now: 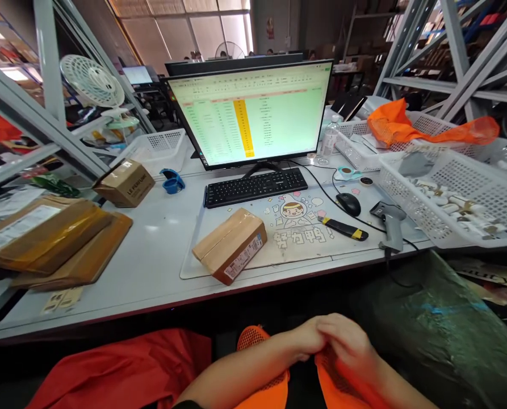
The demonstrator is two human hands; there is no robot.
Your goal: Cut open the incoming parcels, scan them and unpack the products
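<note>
Left hand [310, 339] and right hand [347, 341] clasped below the cardboard box [231, 245], fingers folded around each other.

Grey metal racks [455, 42] flank a white desk [151, 250] before bright, screened windows [193, 37].

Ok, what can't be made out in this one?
All in the head view:
Left hand: fingers mostly covered by the right hand.
Monitor: spreadsheet text too small and soft.
Small carton: contents hidden by cardboard; label print too small.
Red fabric: cut off by the bottom edge.
</note>
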